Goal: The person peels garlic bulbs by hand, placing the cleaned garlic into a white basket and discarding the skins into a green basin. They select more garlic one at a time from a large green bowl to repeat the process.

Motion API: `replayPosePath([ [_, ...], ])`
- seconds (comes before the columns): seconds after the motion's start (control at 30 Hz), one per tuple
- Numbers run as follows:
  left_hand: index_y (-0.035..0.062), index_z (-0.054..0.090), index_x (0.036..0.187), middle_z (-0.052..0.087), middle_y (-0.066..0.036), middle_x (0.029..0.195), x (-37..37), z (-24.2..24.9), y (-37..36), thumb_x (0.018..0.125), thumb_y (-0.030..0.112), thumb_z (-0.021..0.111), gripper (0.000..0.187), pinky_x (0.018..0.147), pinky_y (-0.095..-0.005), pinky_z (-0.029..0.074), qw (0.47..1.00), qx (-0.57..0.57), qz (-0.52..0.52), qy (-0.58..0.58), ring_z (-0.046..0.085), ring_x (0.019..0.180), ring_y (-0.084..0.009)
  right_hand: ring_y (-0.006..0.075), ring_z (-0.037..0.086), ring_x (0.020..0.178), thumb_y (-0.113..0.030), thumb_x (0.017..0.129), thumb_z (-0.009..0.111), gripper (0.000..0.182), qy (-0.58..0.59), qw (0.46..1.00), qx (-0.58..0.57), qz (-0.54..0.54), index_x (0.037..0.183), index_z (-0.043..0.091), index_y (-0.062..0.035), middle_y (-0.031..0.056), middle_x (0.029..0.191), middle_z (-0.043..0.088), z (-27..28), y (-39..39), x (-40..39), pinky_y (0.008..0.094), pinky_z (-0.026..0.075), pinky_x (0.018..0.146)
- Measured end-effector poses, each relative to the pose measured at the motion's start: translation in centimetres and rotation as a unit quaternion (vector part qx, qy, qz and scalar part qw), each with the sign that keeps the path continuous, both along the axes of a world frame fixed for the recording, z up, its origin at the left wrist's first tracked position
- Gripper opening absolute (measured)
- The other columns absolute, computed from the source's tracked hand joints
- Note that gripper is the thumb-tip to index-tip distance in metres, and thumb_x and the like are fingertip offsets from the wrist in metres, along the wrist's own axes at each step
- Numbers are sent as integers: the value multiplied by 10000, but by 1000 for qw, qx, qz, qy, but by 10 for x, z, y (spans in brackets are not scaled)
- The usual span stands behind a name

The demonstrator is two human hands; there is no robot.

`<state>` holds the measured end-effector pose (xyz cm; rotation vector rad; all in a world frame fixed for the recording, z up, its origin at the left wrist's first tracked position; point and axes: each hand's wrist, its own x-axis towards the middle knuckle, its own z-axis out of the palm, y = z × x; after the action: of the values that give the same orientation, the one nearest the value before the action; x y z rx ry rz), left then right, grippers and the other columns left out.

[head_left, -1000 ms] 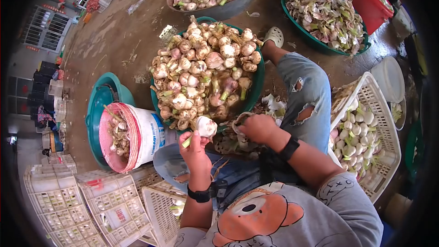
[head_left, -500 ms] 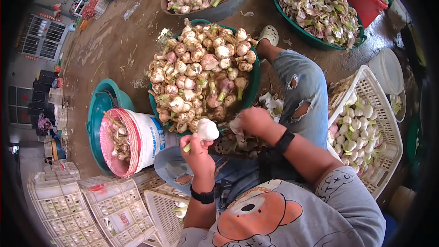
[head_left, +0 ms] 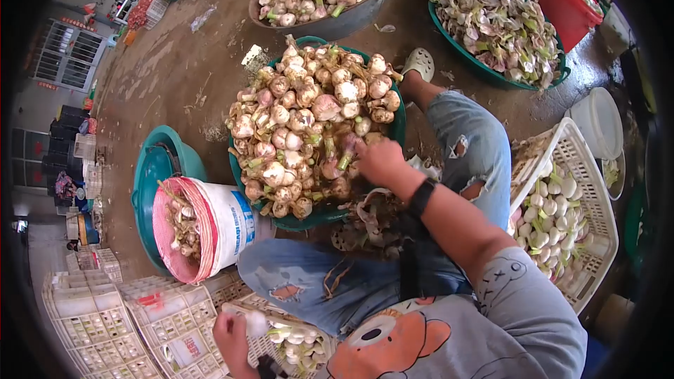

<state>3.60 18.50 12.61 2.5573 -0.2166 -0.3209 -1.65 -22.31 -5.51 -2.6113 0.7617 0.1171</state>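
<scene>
My left hand (head_left: 233,337) is low at the left, closed on a peeled white garlic bulb (head_left: 255,323) that is blurred by motion. It is over a white crate (head_left: 263,347) holding several clean bulbs. My right hand (head_left: 382,163) reaches to the near right side of a green tub (head_left: 309,220) heaped with soil-stained garlic. Its fingers are curled against a purplish garlic bulb (head_left: 350,142) with a cut green stem; the fingertips are partly hidden. Loose peelings (head_left: 375,217) lie below this hand, between my legs.
To the right is a white crate (head_left: 597,256) of cleaned garlic. A white bucket (head_left: 235,221) with garlic stands at left against a teal basin (head_left: 145,189). Farther off are a metal tub (head_left: 344,27) of garlic and a green basin (head_left: 484,74) of peelings.
My left hand has moved from beside the tub down and left to the crate with the white bulb. My right hand has gone forward from the peelings onto the heaped garlic.
</scene>
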Motion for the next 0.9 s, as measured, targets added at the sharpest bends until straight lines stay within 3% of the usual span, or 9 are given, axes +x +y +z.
replayPosePath([
  [0.1, 30, 527, 771, 497, -4, 703, -9, -1, 10, 726, 55, 566, 65, 607, -213, 370, 999, -21, 27, 0, 437, 643, -76, 454, 494, 1016, -237, 793, 513, 398, 223, 955, -174, 86, 1166, 541, -102, 258, 1300, 363, -77, -15, 37, 493, 471, 679],
  [0.27, 19, 549, 927, 534, -25, 851, 4, -62, -70, 751, 51, 605, 188, 678, -218, 410, 976, -215, -7, -23, 476, 737, -90, 380, 512, 1041, -199, 817, 502, 327, 218, 922, -267, 179, 1111, 592, -90, 173, 1219, 482, -114, -6, 41, 452, 475, 744],
  [0.33, 14, 546, 956, 549, -45, 896, 7, -82, -129, 792, 68, 588, 178, 690, -223, 437, 943, -318, -7, 99, 516, 764, -106, 316, 586, 938, -154, 812, 479, 269, 128, 982, 16, 140, 1032, 612, -76, 137, 1033, 604, -94, -14, 45, 401, 493, 712],
  [0.37, 12, 544, 969, 554, -51, 915, 8, -92, -156, 806, 75, 581, 178, 693, -227, 447, 918, -362, 2, 162, 531, 780, -114, 286, 619, 831, -125, 807, 465, 208, 56, 996, 33, 68, 922, 627, -64, 121, 866, 644, -77, -14, 39, 396, 501, 690],
  [0.5, 43, 522, 1013, 555, -38, 958, 4, -134, -218, 856, 151, 567, 196, 666, -241, 471, 869, -386, -2, 309, 554, 785, -121, 311, 626, 698, -118, 789, 481, 169, -27, 997, 63, 23, 904, 582, -47, 137, 747, 634, -40, -19, 7, 427, 498, 589],
  [0.63, 48, 516, 1013, 547, -35, 986, -9, -122, -229, 858, 149, 562, 190, 666, -238, 465, 870, -404, -13, 282, 551, 797, -118, 290, 630, 741, -130, 787, 498, 182, -93, 995, 15, -26, 916, 591, -41, 133, 807, 639, -50, -24, 22, 420, 499, 604],
  [0.73, 40, 528, 1001, 551, -33, 933, -11, -127, -210, 852, 143, 569, 186, 670, -221, 448, 883, -388, 35, 261, 543, 807, -111, 286, 602, 873, -214, 800, 501, 230, -3, 997, -49, 65, 953, 634, -104, 116, 930, 630, -92, 3, 43, 412, 482, 690],
  [0.8, 37, 532, 993, 553, -34, 926, -12, -133, -197, 852, 150, 569, 184, 667, -220, 451, 891, -372, 39, 256, 546, 800, -114, 290, 557, 966, -208, 785, 511, 219, 109, 953, -115, 257, 917, 667, -130, 87, 1029, 603, -103, 14, 37, 424, 442, 745],
  [0.9, 32, 533, 986, 558, -35, 912, -12, -140, -195, 855, 162, 566, 188, 665, -220, 451, 901, -349, 22, 257, 548, 788, -117, 225, 542, 992, -221, 776, 519, 227, 139, 926, -214, 278, 921, 674, -141, 48, 1048, 595, -116, 24, 42, 417, 417, 756],
])
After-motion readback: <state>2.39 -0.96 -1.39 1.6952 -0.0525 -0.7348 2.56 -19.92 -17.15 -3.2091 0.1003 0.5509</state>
